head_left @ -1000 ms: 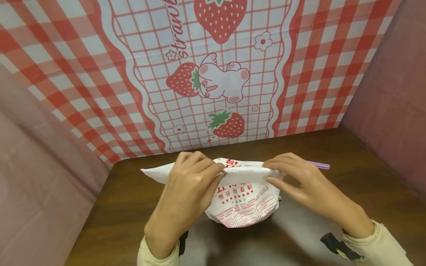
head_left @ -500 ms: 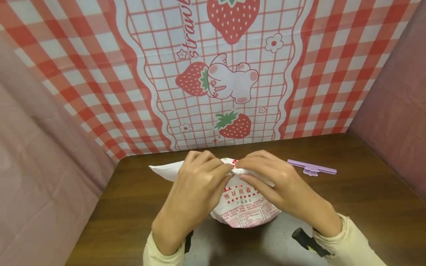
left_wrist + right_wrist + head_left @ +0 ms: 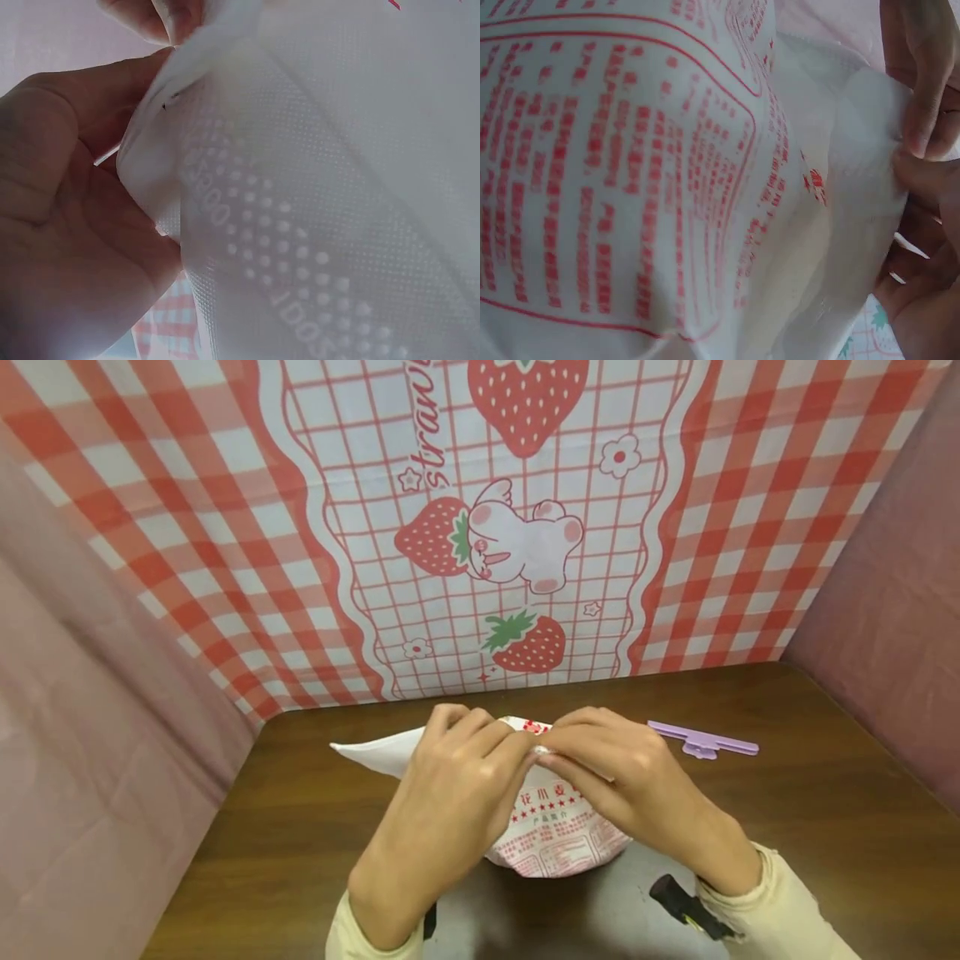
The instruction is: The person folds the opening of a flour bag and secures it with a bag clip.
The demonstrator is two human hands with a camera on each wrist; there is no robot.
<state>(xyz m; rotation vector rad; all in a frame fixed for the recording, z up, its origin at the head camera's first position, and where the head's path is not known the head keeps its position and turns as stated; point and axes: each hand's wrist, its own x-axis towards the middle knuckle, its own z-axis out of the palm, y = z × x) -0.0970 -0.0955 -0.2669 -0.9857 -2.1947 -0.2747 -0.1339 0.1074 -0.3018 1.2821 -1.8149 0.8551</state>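
Note:
A white flour bag [image 3: 562,847] with red printing stands upright in front of me, its top folded over into a band. My left hand [image 3: 461,789] pinches this folded top, and a white corner [image 3: 378,752] of the bag sticks out to its left. Close beside it, my right hand [image 3: 626,768] pinches the same fold between thumb and fingers. The fingertips of both hands nearly meet at the middle. In the left wrist view, the bag's embossed white fabric [image 3: 322,195] fills the right side. The right wrist view shows red print and the folded rim [image 3: 862,165].
A purple bag clip [image 3: 701,739] lies on the brown wooden table [image 3: 810,827] to the right of the bag. Behind rises a red-and-white checked strawberry cloth [image 3: 720,527]. Pink cloth walls [image 3: 112,693] bound the sides. A grey surface [image 3: 600,902] lies under the bag.
My right hand has slid left along the fold to meet my left hand, uncovering the purple clip. Lately my left hand has edged slightly right. The head view has also shifted a little.

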